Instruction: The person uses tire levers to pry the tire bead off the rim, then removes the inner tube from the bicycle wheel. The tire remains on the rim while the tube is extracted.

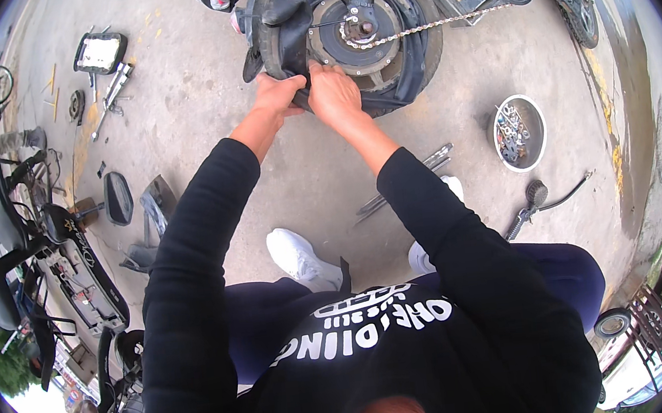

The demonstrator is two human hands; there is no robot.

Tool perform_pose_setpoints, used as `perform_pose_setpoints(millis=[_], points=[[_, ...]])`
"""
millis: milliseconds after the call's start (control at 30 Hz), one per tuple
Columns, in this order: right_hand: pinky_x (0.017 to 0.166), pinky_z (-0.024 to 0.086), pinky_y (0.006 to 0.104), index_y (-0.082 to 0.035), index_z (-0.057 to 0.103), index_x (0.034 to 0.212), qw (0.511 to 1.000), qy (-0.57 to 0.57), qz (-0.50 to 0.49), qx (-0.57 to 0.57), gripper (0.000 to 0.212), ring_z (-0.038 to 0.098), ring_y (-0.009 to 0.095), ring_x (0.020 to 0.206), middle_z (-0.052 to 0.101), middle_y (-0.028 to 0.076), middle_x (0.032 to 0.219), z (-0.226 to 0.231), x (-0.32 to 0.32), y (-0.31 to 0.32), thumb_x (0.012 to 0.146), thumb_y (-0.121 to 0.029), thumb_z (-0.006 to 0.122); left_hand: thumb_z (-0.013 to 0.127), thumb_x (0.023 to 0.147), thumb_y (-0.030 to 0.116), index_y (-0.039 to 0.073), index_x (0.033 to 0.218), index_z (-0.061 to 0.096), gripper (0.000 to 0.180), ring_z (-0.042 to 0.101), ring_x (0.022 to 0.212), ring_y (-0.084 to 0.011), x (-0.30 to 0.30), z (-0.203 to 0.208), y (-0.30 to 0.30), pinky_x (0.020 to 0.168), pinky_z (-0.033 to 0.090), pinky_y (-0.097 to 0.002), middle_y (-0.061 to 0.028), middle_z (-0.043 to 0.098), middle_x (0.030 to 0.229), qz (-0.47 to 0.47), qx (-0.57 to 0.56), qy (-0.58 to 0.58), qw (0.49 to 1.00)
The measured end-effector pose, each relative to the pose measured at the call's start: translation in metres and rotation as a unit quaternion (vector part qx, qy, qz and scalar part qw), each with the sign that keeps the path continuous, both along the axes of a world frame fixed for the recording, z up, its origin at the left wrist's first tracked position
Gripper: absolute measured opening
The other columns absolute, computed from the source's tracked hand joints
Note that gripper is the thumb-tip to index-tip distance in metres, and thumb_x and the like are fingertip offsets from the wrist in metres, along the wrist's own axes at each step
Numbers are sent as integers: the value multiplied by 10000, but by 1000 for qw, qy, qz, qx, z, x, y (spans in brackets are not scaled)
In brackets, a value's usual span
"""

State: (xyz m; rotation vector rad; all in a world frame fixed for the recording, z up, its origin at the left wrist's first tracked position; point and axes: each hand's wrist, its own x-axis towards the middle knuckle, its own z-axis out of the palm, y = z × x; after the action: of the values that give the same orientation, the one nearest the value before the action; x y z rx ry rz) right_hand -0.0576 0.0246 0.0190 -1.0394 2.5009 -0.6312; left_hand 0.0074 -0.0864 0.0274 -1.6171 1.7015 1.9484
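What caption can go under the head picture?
Left hand and right hand at the near edge of a wheel, a bowl of metal parts to the right.

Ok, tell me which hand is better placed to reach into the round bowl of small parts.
Probably the right hand: the bowl sits on the person's right, nearer to it. The left hand would likely have to cross the right. Both are at the wheel.

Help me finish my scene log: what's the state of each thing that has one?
Left hand: at the tyre's lower edge, fingers bent.
Right hand: beside it, fingertips partly hidden.
Black rubber tube: partly outside the tyre, seemingly limp.
Chain: looped around a sprocket.
Metal bowl: upright, partly filled with metal parts.
Round-headed tool: lying on the ground.
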Motion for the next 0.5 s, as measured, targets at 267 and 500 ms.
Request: perform_pose_setpoints(millis=[267,500], points=[[879,471,431,-4,660,924,996,-43,-81,5,192,599,317,1017,681,176,984,-5,8,-13,760,-100,639,760,703,153,-34,1196,276,716,656,840,-309,0,0,-11,681,589,-457,-223,567,1053,9,-12,13,1000],[886,465,442,25,682,904,987,-123,-106,-15,192,593,343,1027,675,205,999,-5,6,-22,768,-83,600,768,684,187,-64,1258,275,797,656,838,-275,-1,0,-17,663,593,-414,-219,565,1072,-25,-47,1,999]])
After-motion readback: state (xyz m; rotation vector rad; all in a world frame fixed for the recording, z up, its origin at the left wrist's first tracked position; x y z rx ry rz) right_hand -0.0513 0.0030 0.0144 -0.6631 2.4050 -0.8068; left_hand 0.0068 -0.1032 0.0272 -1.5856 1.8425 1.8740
